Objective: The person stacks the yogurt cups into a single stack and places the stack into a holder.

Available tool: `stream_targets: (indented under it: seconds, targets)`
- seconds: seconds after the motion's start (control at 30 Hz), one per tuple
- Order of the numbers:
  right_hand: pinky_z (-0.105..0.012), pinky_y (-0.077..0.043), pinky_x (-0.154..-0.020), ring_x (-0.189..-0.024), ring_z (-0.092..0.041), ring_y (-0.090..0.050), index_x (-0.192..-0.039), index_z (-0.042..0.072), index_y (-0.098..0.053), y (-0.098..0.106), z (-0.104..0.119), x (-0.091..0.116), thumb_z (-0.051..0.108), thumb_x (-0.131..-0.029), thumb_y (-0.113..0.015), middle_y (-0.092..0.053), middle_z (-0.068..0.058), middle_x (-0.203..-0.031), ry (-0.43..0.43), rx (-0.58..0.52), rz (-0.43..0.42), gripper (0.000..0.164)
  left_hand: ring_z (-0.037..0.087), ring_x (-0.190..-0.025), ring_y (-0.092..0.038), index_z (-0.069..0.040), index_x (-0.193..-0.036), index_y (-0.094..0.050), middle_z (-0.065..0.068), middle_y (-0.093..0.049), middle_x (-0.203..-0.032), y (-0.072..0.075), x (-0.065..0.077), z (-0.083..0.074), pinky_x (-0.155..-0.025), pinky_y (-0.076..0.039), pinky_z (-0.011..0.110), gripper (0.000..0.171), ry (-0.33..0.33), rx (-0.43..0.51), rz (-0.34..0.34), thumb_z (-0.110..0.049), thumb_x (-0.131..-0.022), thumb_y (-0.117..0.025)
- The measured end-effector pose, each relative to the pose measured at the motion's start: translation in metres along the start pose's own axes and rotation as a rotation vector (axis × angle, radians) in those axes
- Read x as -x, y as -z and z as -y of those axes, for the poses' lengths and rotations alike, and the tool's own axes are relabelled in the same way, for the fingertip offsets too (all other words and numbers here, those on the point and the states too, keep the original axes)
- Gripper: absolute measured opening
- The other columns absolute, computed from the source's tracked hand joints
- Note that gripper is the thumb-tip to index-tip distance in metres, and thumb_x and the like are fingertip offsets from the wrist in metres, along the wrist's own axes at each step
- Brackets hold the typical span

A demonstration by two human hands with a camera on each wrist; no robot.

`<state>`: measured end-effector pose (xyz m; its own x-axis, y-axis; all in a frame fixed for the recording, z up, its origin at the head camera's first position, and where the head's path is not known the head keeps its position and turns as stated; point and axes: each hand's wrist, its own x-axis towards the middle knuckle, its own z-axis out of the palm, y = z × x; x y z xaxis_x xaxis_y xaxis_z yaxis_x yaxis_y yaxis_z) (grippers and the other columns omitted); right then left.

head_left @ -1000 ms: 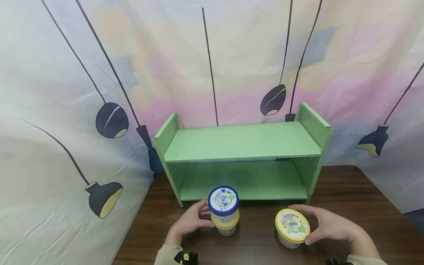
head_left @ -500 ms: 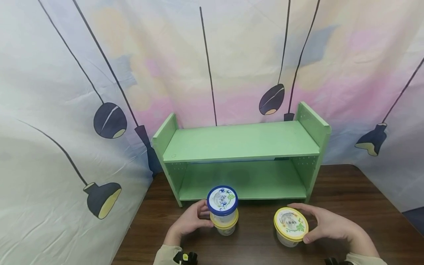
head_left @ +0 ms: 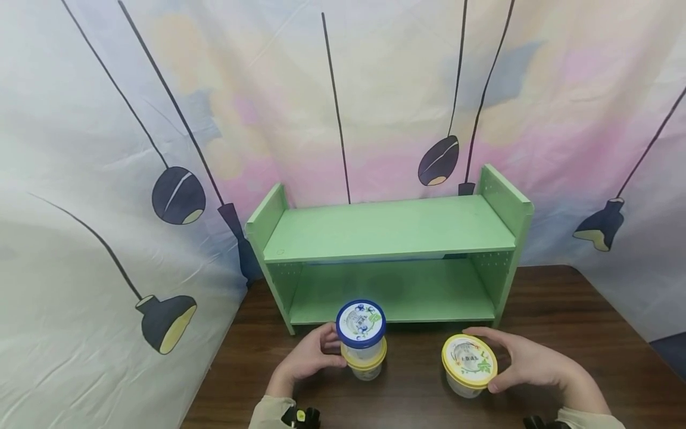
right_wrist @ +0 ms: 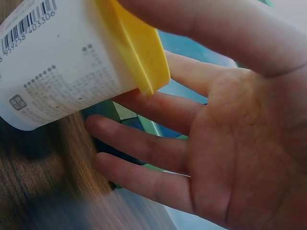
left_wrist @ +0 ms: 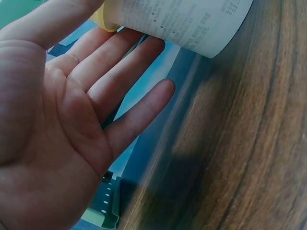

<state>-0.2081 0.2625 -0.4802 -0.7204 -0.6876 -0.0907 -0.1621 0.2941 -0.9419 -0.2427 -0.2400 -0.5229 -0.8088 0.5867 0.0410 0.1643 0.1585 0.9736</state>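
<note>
Two round tubs stand stacked left of centre in the head view. The upper one is a blue-lidded tub (head_left: 361, 323); under it is a yellow-lidded tub (head_left: 367, 360). My left hand (head_left: 309, 358) has its thumb and fingers around the lower tub's left side, at lid height. In the left wrist view, the little finger extends clear of that tub's white wall (left_wrist: 177, 24). To the right, my right hand (head_left: 532, 362) pinches another yellow-lidded tub (head_left: 469, 364) at its lid. The right wrist view shows its barcode side (right_wrist: 57, 67), with the lower fingers spread beneath the lid.
A green two-tier shelf (head_left: 391, 229) stands behind the tubs on the dark wooden table (head_left: 407, 387). Its lower board (head_left: 429, 286) lies just past the stacked tubs. A fabric backdrop (head_left: 396, 89) with printed lamps hangs behind and at the sides.
The head view has shifted a little, so the shelf and right tub appear slightly further left. Both hands keep their holds, and the stack stays as it was.
</note>
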Motion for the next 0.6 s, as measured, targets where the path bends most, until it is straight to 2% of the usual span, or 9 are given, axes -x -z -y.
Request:
stream_targets:
  seconds: [0.07,0.4,0.6]
  targets:
    - [-0.028,-0.055,-0.092,-0.122,-0.017,-0.063,-0.164,-0.002,-0.032,-0.0001,0.0002,-0.0004,0.009,-0.087,-0.087,-0.052,-0.022,-0.150,-0.003,0.005,0.002,0.096,0.028,-0.132,-0.065,-0.003,-0.146,-0.054,0.012,-0.069,-0.141,-0.0002,-0.0001,0.0000,-0.105,-0.056,0.038,0.065,0.005,-0.001,0.000,-0.011,-0.091,-0.088]
    - [-0.029,-0.053,-0.089,-0.122,-0.006,-0.057,-0.162,0.003,-0.039,-0.0010,0.0040,0.0002,0.015,-0.083,-0.092,-0.053,-0.020,-0.150,-0.007,0.135,-0.056,0.096,0.027,-0.131,-0.065,-0.005,-0.142,-0.058,0.009,-0.070,-0.138,0.0002,-0.0012,0.0012,-0.108,-0.054,0.037,0.060,-0.003,-0.024,-0.006,-0.011,-0.091,-0.088]
    - [-0.051,-0.047,-0.095,-0.125,-0.003,-0.050,-0.160,0.008,-0.044,-0.0021,0.0059,-0.0009,0.018,-0.081,-0.094,-0.053,-0.016,-0.151,-0.021,0.208,-0.080,0.094,0.025,-0.131,-0.066,-0.006,-0.141,-0.058,0.008,-0.070,-0.138,0.0012,-0.0003,0.0002,-0.108,-0.054,0.036,0.059,-0.008,-0.019,-0.001,-0.011,-0.090,-0.088]
